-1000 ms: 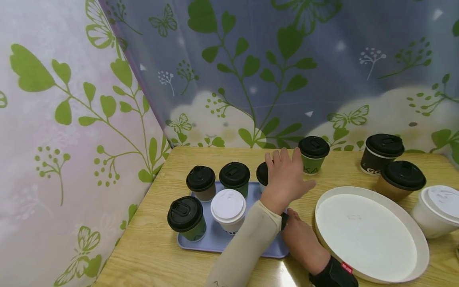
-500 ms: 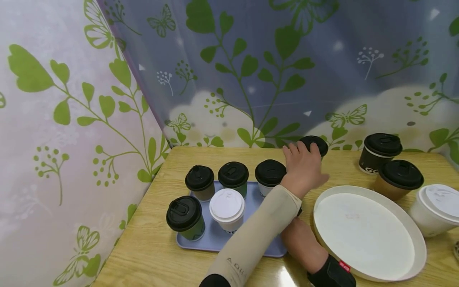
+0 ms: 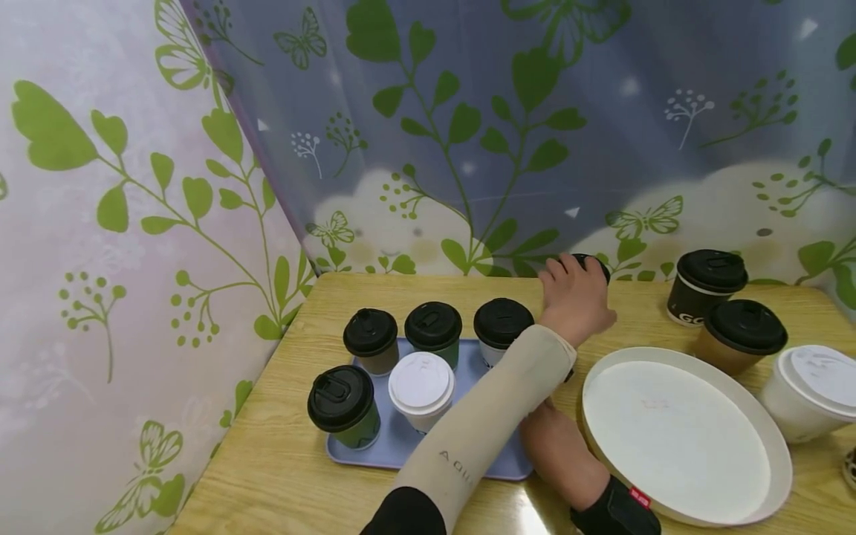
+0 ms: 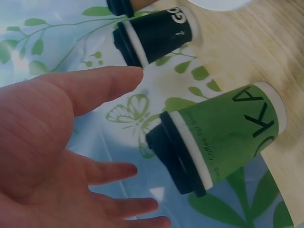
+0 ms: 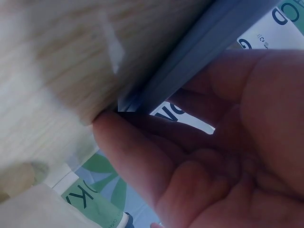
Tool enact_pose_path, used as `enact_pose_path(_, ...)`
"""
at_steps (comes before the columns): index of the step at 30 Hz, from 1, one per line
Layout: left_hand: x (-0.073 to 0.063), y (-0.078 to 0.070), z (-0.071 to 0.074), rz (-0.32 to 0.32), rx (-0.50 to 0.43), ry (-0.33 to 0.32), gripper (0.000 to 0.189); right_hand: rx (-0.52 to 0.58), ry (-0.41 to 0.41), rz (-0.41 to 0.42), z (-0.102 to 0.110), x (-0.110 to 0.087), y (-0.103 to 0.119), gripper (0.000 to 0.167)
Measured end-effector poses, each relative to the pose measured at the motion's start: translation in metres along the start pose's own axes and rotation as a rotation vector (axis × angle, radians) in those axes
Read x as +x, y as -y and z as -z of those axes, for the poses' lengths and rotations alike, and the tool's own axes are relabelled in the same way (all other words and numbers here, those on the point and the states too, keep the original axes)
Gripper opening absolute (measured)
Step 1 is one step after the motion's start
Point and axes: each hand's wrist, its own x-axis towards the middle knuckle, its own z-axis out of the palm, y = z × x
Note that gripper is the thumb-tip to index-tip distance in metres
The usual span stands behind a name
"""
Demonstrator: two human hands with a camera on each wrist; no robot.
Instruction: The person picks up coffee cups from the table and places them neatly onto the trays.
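In the head view my left hand (image 3: 576, 297), in a beige sleeve, reaches over the tray to a green paper coffee cup with a black lid (image 3: 597, 266), mostly hidden behind it. The left wrist view has that green cup (image 4: 232, 135) beside my spread thumb and fingers, with a gap between. My right hand (image 3: 562, 449) lies under the left forearm and grips the right edge of a blue-purple tray (image 3: 394, 448); its fingertips are hidden there from the head view. Several lidded cups stand on this tray, among them a white-lidded cup (image 3: 421, 390) and a black-lidded white cup (image 3: 503, 327).
A round white tray (image 3: 675, 446) lies to the right on the wooden table. Behind and beside it stand a black cup (image 3: 689, 301), a brown cup (image 3: 722, 353) and a white cup (image 3: 796, 405). A patterned curtain (image 3: 428, 148) hangs at the table's back edge.
My left hand has moved right and away from me, from above the black-lidded white cup to the green cup. My right hand stays at the tray's edge.
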Motion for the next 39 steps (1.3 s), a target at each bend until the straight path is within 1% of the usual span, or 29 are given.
enact_pose_path(6, 0.010, -0.002, -0.004, 0.000, 0.012, 0.014, 0.088, 0.022, 0.002, -0.031, -0.002, 0.001, 0.001, 0.018)
enact_pose_path(10, 0.015, -0.003, -0.006, -0.007, 0.001, 0.014, 0.088, 0.023, -0.005, -0.043, -0.002, 0.002, 0.003, 0.017)
enact_pose_path(13, 0.019, -0.003, -0.008, -0.005, -0.005, 0.017, 0.090, 0.013, -0.012, -0.030, -0.002, 0.003, 0.003, 0.016)
enact_pose_path(17, 0.024, -0.003, -0.010, 0.006, 0.000, 0.039, 0.094, -0.013, 0.036, -0.017, 0.000, 0.005, 0.003, 0.018)
enact_pose_path(22, 0.029, -0.004, -0.013, 0.014, 0.001, 0.064, 0.094, 0.005, 0.111, -0.044, 0.003, 0.007, 0.004, 0.019)
enact_pose_path(26, 0.032, -0.004, -0.015, 0.011, -0.010, 0.077, 0.089, 0.023, 0.125, -0.059, 0.005, 0.007, 0.004, 0.024)
enact_pose_path(30, 0.034, -0.004, -0.017, 0.008, -0.010, 0.086, 0.082, 0.030, 0.137, -0.076, 0.004, 0.007, 0.004, 0.024)
enact_pose_path(35, 0.034, -0.003, -0.017, -0.003, -0.023, 0.066, 0.077, 0.040, 0.156, -0.097, 0.004, 0.007, 0.004, 0.024)
enact_pose_path(39, 0.033, -0.003, -0.016, -0.020, -0.036, 0.043, 0.078, 0.037, 0.155, -0.088, 0.005, 0.007, 0.003, 0.024)
